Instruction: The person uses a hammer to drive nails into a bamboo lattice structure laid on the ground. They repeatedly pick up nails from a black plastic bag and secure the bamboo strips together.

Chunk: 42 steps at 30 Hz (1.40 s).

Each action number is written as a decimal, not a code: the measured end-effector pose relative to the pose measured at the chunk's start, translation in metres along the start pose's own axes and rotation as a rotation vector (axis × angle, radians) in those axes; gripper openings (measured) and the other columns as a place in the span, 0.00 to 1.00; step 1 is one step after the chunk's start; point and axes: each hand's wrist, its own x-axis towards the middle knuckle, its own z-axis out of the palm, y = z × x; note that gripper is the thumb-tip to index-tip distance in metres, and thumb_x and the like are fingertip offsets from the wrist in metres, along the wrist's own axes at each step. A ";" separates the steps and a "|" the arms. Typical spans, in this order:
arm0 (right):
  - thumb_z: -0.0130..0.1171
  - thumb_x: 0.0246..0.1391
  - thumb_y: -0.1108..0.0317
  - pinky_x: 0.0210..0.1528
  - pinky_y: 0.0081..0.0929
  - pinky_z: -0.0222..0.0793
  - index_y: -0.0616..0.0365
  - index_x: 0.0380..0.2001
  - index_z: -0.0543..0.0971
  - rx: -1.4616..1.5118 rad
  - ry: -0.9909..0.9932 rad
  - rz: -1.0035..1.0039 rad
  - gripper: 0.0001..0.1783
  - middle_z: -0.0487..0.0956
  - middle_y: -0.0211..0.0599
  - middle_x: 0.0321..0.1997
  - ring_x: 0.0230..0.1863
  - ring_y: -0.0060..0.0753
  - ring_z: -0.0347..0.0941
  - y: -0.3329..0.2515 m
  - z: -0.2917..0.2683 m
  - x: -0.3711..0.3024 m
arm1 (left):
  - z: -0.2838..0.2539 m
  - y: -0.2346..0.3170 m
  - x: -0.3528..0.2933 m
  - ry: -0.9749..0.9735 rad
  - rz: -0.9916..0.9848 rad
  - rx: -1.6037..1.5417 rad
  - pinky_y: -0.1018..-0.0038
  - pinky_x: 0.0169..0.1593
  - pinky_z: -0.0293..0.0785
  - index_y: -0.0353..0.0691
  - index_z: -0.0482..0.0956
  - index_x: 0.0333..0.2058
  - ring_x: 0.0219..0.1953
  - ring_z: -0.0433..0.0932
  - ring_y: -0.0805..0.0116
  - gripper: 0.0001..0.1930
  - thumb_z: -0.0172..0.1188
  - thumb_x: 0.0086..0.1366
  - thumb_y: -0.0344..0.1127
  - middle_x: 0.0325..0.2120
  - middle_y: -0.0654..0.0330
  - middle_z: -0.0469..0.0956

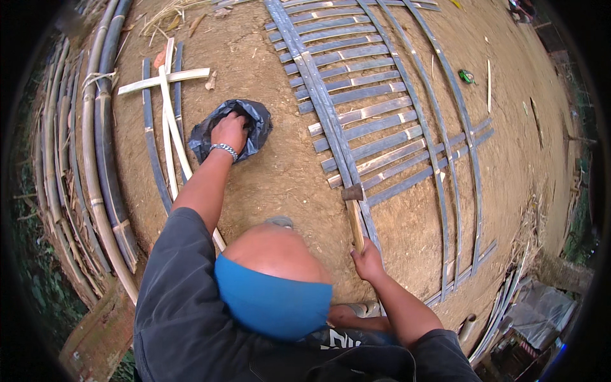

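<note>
The bag (259,124) is thin, crinkled, glossy plastic, the tool (354,213) has a smooth wooden handle (357,230) and a dull metal head (352,192), the bracelet (224,149) is shiny metal, the slats (356,96) are smooth bamboo, the shirt (178,267) is matt cloth, and the ground (273,197) is rough, dry earth.

Report: from the plastic bag (258,130), bamboo poles (104,134) were at nine o'clock, crossed strips (164,79) at ten, bamboo-slat frame (372,130) at three, hammer (355,219) at four. Left hand (230,131) was partly inside the bag.
</note>
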 end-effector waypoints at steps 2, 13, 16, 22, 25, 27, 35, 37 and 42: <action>0.63 0.58 0.66 0.55 0.50 0.71 0.66 0.49 0.75 -0.010 0.004 0.004 0.19 0.78 0.64 0.45 0.51 0.67 0.75 -0.005 0.001 0.003 | 0.002 -0.001 0.003 -0.018 -0.050 -0.033 0.56 0.54 0.78 0.44 0.86 0.42 0.50 0.81 0.49 0.11 0.66 0.62 0.38 0.46 0.53 0.83; 0.63 0.59 0.65 0.52 0.49 0.72 0.63 0.47 0.74 0.170 0.186 0.231 0.17 0.80 0.61 0.43 0.48 0.64 0.77 0.003 0.013 0.017 | -0.023 0.010 -0.011 0.267 -0.014 -0.511 0.65 0.46 0.80 0.35 0.82 0.38 0.38 0.86 0.57 0.07 0.65 0.63 0.30 0.39 0.50 0.86; 0.64 0.59 0.64 0.51 0.47 0.72 0.62 0.46 0.75 0.239 0.259 0.262 0.16 0.80 0.57 0.42 0.46 0.58 0.78 0.001 0.010 0.020 | -0.030 0.036 -0.012 0.280 0.059 -0.961 0.74 0.40 0.81 0.31 0.79 0.41 0.34 0.86 0.70 0.05 0.60 0.68 0.24 0.38 0.53 0.87; 0.65 0.59 0.65 0.49 0.45 0.73 0.61 0.44 0.77 0.299 0.281 0.348 0.14 0.82 0.54 0.40 0.45 0.55 0.80 -0.007 -0.002 0.029 | -0.031 0.118 -0.002 -0.055 0.164 -1.020 0.74 0.39 0.82 0.33 0.79 0.49 0.37 0.86 0.70 0.10 0.53 0.73 0.24 0.39 0.52 0.85; 0.64 0.59 0.65 0.49 0.44 0.74 0.61 0.44 0.77 0.299 0.281 0.338 0.14 0.82 0.53 0.40 0.44 0.55 0.80 -0.013 -0.005 0.030 | 0.007 0.117 0.021 -0.160 0.087 -0.801 0.68 0.42 0.82 0.34 0.80 0.52 0.39 0.86 0.60 0.13 0.54 0.71 0.27 0.40 0.46 0.85; 0.64 0.59 0.66 0.49 0.44 0.73 0.61 0.45 0.77 0.313 0.288 0.328 0.14 0.82 0.54 0.40 0.45 0.55 0.80 -0.009 -0.002 0.030 | 0.042 0.114 0.039 -0.053 0.070 -0.671 0.59 0.50 0.80 0.36 0.80 0.53 0.43 0.85 0.42 0.16 0.55 0.69 0.31 0.40 0.39 0.84; 0.64 0.60 0.65 0.51 0.46 0.72 0.62 0.47 0.75 0.279 0.277 0.293 0.17 0.80 0.56 0.42 0.47 0.58 0.78 -0.015 0.007 0.020 | 0.059 0.131 0.051 -0.176 0.060 -0.402 0.50 0.54 0.75 0.36 0.72 0.63 0.50 0.80 0.37 0.26 0.54 0.65 0.30 0.47 0.34 0.81; 0.64 0.60 0.65 0.51 0.46 0.72 0.62 0.47 0.75 0.270 0.288 0.289 0.17 0.80 0.56 0.43 0.47 0.59 0.78 -0.017 0.010 0.018 | 0.063 0.135 0.049 -0.191 0.033 -0.398 0.50 0.53 0.75 0.35 0.70 0.64 0.49 0.80 0.37 0.28 0.53 0.65 0.30 0.46 0.34 0.81; 0.64 0.60 0.63 0.52 0.48 0.72 0.62 0.47 0.75 0.287 0.281 0.313 0.18 0.79 0.58 0.44 0.48 0.60 0.77 -0.037 0.012 0.026 | 0.084 0.119 0.055 -0.069 0.069 -0.396 0.49 0.51 0.76 0.34 0.71 0.63 0.45 0.81 0.36 0.28 0.54 0.64 0.32 0.42 0.34 0.82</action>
